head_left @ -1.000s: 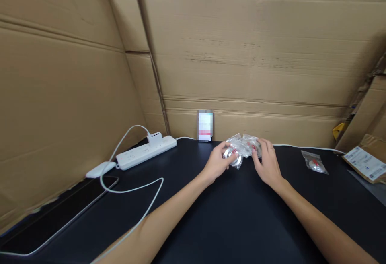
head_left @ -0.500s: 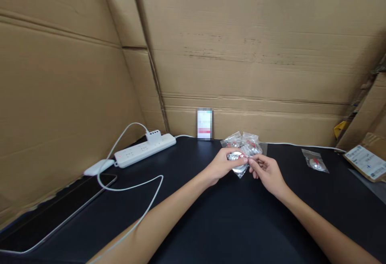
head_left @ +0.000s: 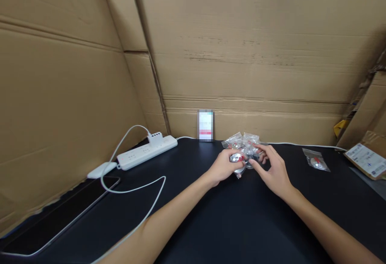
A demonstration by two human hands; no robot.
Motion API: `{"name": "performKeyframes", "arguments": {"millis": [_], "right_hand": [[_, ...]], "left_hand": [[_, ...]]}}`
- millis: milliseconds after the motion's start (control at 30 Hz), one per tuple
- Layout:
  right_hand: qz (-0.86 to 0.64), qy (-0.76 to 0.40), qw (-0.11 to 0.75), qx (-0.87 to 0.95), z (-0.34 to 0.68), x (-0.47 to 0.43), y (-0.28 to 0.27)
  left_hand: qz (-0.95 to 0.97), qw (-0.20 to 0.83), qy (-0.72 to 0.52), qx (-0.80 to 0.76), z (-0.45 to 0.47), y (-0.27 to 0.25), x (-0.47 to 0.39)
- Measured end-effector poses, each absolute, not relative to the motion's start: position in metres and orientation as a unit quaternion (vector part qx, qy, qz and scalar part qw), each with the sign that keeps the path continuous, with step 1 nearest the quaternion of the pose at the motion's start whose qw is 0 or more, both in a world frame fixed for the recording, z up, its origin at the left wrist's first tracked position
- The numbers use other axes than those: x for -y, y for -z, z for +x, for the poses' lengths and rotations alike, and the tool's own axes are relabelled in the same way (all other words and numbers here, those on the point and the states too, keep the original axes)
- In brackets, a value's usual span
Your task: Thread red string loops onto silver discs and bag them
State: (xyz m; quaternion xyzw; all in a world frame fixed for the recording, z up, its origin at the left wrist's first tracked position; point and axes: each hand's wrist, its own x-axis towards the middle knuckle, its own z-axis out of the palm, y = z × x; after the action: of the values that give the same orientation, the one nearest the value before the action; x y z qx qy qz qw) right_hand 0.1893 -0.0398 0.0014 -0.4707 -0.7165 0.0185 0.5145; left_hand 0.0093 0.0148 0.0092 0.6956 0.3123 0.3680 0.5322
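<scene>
My left hand (head_left: pixel 221 168) is closed round a round silver disc with a red part (head_left: pixel 237 158), in or against see-through plastic. My right hand (head_left: pixel 274 170) is just to the right of it, thumb and fingers apart, its fingertips by the pile. Whether they touch the plastic there I cannot tell. Behind both hands lies a small pile of see-through plastic bags (head_left: pixel 251 138) with red and silver pieces inside. Far to the right, another see-through bag (head_left: pixel 316 161) with a silver and red piece lies alone on the black tabletop (head_left: pixel 241 223).
A phone-like screen (head_left: pixel 206 125), blurred out, leans on the cardboard wall (head_left: pixel 211 75). At left are a white power strip (head_left: pixel 147 151), a white cable (head_left: pixel 132 191) looping over my left forearm, and a dark flat tablet-like device (head_left: pixel 60 219). A labelled package (head_left: pixel 366 160) lies at right.
My right hand has let go of the plastic at the disc's edge. Its fingers have spread and moved slightly right and up. My left hand keeps holding the disc, now tilted a little.
</scene>
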Motion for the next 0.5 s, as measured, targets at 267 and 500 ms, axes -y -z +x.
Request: {"name": "performKeyframes", "arguments": {"millis": [267,500], "right_hand": [[-0.495,-0.026,0.495,0.714,0.192,0.038,0.0],[-0.481,-0.114,0.607,0.623,0.198,0.033,-0.002]], "left_hand": [[0.796,0.378,-0.359,-0.308,0.015,-0.01,-0.003],[0.638,0.538,-0.451,-0.315,0.013,-0.005,-0.022]]}}
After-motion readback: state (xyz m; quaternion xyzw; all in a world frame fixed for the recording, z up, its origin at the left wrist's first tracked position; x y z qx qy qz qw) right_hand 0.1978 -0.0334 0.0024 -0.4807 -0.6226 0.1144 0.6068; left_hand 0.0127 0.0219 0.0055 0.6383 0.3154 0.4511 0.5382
